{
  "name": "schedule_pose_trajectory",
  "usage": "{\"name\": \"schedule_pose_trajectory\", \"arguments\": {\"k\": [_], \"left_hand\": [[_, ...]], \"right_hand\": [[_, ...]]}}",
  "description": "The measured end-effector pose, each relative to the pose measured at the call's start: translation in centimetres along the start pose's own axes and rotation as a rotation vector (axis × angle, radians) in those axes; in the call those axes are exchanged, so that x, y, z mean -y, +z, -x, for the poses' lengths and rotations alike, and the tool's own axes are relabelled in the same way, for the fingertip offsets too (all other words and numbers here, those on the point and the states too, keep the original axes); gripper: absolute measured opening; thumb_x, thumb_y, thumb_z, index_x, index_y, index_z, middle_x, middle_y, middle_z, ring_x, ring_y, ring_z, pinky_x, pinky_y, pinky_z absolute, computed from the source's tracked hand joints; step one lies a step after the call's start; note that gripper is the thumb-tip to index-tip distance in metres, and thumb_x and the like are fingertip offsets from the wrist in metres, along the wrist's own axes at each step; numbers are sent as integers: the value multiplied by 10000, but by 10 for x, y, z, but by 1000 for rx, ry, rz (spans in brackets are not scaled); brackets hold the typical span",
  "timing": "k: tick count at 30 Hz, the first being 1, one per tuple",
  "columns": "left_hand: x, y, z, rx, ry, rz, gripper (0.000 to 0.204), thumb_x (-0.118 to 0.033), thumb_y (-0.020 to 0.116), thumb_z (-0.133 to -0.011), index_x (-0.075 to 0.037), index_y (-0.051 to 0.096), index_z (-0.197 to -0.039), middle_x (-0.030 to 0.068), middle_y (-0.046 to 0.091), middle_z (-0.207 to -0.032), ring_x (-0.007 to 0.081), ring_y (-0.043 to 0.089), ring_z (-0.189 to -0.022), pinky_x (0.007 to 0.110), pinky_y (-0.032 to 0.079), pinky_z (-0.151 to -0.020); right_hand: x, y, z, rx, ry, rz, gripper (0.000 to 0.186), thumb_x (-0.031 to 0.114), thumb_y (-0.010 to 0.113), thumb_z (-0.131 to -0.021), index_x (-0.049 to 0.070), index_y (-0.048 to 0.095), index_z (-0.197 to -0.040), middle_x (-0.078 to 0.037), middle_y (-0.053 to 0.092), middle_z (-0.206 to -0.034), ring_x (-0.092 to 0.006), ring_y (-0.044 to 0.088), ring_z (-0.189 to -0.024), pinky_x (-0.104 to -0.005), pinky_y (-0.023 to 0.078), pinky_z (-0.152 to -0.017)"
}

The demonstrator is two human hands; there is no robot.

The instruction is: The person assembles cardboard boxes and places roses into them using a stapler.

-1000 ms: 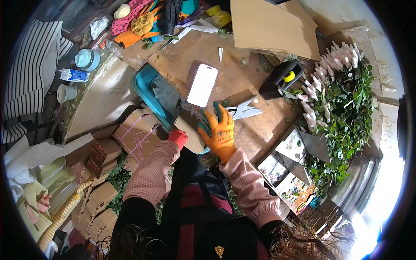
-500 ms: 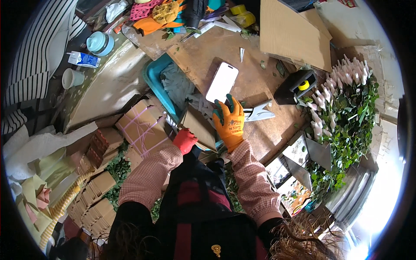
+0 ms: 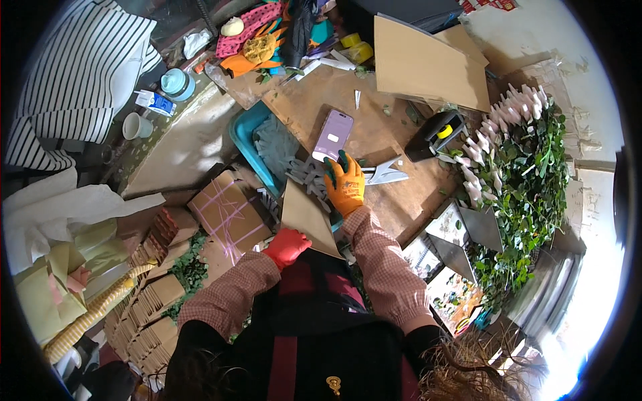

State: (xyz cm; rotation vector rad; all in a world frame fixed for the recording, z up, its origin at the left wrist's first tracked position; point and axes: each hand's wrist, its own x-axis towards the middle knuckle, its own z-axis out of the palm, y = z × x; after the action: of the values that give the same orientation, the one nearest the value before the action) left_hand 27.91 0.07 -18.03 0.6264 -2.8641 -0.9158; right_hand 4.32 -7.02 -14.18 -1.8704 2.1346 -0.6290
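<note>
My left hand (image 3: 287, 246), in a red glove, has its fingers closed on the lower edge of a folded cardboard piece (image 3: 305, 215), which leans over a teal tray (image 3: 242, 139) of grey-white strips. My right hand (image 3: 344, 179), in an orange glove with dark green fingertips, has its fingers apart, tips at the lower end of a phone (image 3: 334, 132) showing a purple screen with a small white box. Beside it, a grey stapler-like tool (image 3: 386, 172) lies on the wooden table (image 3: 420, 200), partly behind the fingers.
A black tape dispenser (image 3: 429, 140), bundled pale-pink wrapped roses (image 3: 508, 123) and metal stands (image 3: 478, 227) line the right. Cardboard sheets (image 3: 428, 63) and piled gloves (image 3: 257, 47) are at the back. Left are a tied cardboard bundle (image 3: 226, 210), cup (image 3: 136, 125), jar (image 3: 175, 85) and carton (image 3: 154, 103).
My left hand has moved down and right, toward my body, with the cardboard. My right hand has reached the phone's lower end. The phone's screen has turned from white to purple.
</note>
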Motion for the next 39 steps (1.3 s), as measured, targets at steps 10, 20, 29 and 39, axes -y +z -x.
{"name": "schedule_pose_trajectory", "arguments": {"k": [10,20,29,39], "left_hand": [[-44,-23,14,95,-267,1095,390,-119,793,-813,-37,668,-1172,76,717,-1025,191,681,-861,345,552,-770],[-20,-53,38,413,78,1142,579,-277,663,-951,-68,469,-1455,132,425,-1523,232,372,-1403,379,335,-1128],[-23,-61,50,372,-143,1280,531,-228,570,-990,-72,431,-1477,140,466,-1489,233,443,-1357,355,378,-1096],[-48,-24,50,-63,-288,1078,314,-116,551,-981,-73,637,-1280,90,702,-1156,175,635,-1071,312,477,-955]], "right_hand": [[-9,6,4,-16,-51,41,498,240,699,-818,219,592,-1304,-185,458,-1426,-395,434,-1297,-507,378,-1052],[-6,5,5,7,-5,61,469,249,676,-849,232,599,-1312,-196,415,-1457,-403,409,-1309,-495,361,-1076],[-4,5,9,56,5,125,499,258,683,-852,248,572,-1339,-209,401,-1468,-419,395,-1318,-509,350,-1079],[-4,5,9,57,41,112,487,268,673,-853,251,586,-1332,-201,402,-1469,-409,396,-1318,-508,357,-1068]]}}
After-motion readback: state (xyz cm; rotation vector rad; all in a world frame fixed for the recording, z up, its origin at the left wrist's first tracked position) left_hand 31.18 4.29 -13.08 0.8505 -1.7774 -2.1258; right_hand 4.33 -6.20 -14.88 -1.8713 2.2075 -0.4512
